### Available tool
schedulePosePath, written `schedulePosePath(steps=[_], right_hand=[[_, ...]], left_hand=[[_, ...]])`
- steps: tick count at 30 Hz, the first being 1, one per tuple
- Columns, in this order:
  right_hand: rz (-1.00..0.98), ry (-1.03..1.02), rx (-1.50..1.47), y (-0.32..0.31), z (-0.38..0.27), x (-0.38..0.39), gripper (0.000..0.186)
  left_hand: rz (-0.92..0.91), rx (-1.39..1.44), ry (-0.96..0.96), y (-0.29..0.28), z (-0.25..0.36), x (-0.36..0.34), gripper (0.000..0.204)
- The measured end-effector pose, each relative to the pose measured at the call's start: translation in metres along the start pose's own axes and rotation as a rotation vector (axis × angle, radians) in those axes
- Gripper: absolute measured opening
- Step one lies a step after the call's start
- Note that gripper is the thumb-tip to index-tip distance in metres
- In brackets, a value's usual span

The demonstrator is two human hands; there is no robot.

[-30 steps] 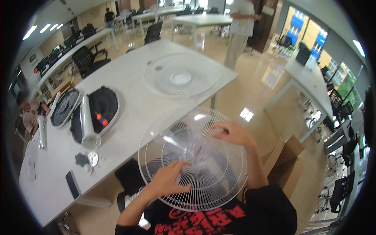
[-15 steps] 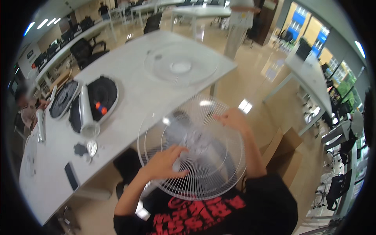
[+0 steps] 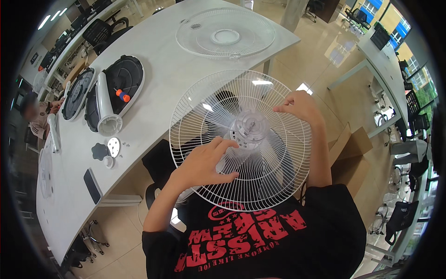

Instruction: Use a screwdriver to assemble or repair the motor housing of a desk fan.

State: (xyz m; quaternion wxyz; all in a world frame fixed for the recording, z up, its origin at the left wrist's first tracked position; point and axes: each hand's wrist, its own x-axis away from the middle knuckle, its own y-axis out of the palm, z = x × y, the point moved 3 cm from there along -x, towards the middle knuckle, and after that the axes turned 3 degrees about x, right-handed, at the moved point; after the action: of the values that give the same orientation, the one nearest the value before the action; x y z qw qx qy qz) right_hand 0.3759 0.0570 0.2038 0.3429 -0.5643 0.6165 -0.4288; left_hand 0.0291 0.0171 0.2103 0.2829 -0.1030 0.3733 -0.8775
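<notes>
Over my lap, in front of my chest, sits a round white wire fan guard (image 3: 297,156). A clear plastic fan blade (image 3: 278,167) with a round hub (image 3: 252,129) lies in it, a small shaft tip showing in the hub's middle. My left hand (image 3: 200,162) is over the near left part of the guard, thumb and fingers spread apart, holding nothing. At the guard's right side is my right hand (image 3: 299,107), its fingers curled in with tips close together and no object showing in them. Whether its fingertips touch the wires I cannot tell.
The white table (image 3: 153,60) carries another white guard (image 3: 225,33), dark oval bases (image 3: 125,76), a white tube (image 3: 103,102), an orange-blue screwdriver (image 3: 122,95), a perforated disc (image 3: 114,147), a dark knob (image 3: 99,151) and a phone (image 3: 93,185). An open cardboard box (image 3: 353,158) stands right. A person (image 3: 39,121) sits far left.
The view has tilted down, so the guard and table sit higher in the picture. My right hand's fingers, earlier extended over the guard, are now more curled at its right side. My left hand stays spread.
</notes>
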Motion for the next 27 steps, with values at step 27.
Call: schedulePosePath(steps=[27], right_hand=[[-0.234, -0.306, -0.221, 0.012, -0.015, 0.009, 0.029]], left_hand=[[0.188, -0.421, 0.079, -0.019, 0.016, -0.072, 0.074]])
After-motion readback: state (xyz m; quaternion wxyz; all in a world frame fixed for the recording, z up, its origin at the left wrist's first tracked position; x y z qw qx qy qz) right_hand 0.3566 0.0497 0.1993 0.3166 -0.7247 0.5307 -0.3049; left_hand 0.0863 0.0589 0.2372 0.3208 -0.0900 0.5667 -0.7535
